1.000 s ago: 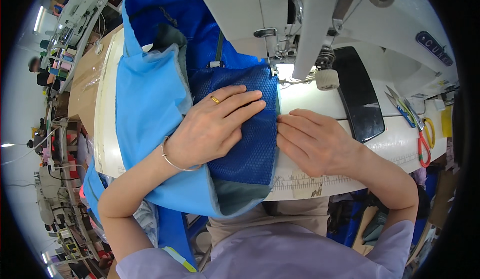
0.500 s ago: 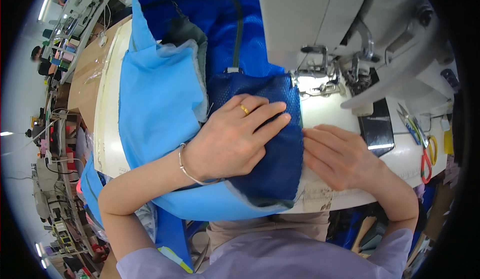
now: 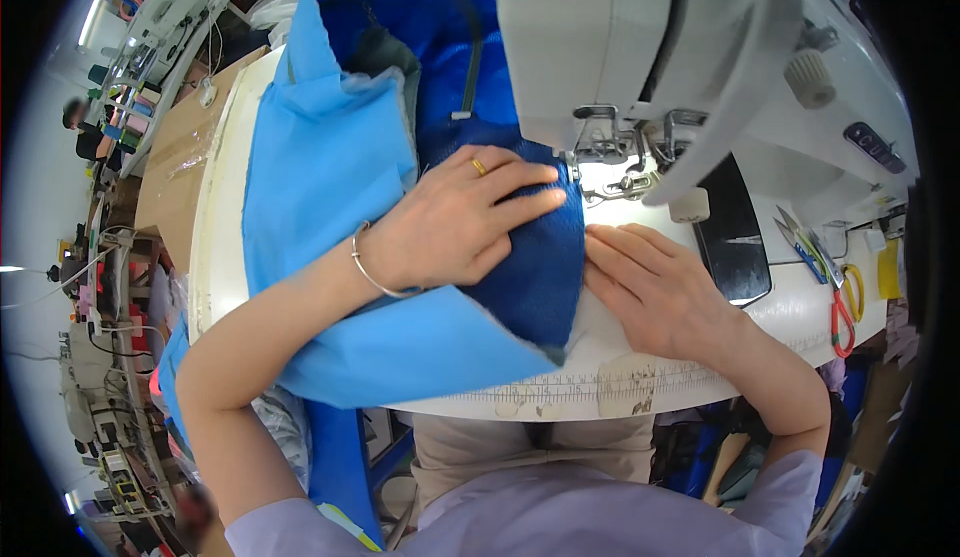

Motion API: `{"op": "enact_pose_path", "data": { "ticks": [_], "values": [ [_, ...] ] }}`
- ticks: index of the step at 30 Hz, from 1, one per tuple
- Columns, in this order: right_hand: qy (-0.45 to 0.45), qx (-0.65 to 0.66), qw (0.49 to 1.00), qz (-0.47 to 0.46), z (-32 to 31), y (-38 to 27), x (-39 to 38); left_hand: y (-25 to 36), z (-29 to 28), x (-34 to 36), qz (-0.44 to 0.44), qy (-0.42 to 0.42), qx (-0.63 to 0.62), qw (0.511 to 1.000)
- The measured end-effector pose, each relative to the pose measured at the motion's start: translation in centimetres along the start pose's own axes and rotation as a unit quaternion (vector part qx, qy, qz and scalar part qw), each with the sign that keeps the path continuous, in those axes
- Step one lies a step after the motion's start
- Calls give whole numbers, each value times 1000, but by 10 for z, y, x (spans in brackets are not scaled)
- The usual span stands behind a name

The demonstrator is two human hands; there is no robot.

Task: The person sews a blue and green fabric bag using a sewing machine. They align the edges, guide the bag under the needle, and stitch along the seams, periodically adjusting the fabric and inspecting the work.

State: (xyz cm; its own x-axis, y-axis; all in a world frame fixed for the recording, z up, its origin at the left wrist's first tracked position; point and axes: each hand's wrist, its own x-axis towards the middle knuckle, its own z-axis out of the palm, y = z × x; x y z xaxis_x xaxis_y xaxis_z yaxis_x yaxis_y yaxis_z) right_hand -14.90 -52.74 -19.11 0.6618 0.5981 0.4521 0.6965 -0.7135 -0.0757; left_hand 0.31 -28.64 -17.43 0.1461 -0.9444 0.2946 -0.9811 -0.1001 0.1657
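Blue sewing work lies under the head of a grey-white sewing machine [image 3: 585,37]. My left hand [image 3: 445,222], with a ring and a bracelet, lies spread on the navy mesh panel [image 3: 530,277], fingertips near the presser foot [image 3: 570,169]. Beside the panel's right edge rests my right hand [image 3: 665,292], its fingers stretched out and their tips touching that edge; its thumb is hidden. Light-blue fabric [image 3: 325,167] spreads to the left of the panel and folds round its near side. Behind it a dark strap [image 3: 472,77] runs over bright blue fabric.
Scissors [image 3: 825,267] with red and yellow handles lie on the table at the right. A ruler strip [image 3: 520,395] follows the near table edge. Brown cardboard [image 3: 180,142] is at the left, and more sewing machines [image 3: 165,27] stand beyond.
The mesh panel and both hands have moved away from me, toward the presser foot. The panel's near corner has drawn back from the table's front edge, baring more of the ruler strip.
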Motion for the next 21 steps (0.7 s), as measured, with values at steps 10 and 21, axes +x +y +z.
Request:
{"op": "enact_pose_path", "data": {
  "ticks": [10, 21],
  "values": [
    [49, -3, 999, -5, 1, -2, 3, 8, -18, 4, -7, -33, -4, 999],
    [45, 15, 999, 3, -2, -17, -1, 41, -16, -4, 10, -19, -45, 999]
  ]
}}
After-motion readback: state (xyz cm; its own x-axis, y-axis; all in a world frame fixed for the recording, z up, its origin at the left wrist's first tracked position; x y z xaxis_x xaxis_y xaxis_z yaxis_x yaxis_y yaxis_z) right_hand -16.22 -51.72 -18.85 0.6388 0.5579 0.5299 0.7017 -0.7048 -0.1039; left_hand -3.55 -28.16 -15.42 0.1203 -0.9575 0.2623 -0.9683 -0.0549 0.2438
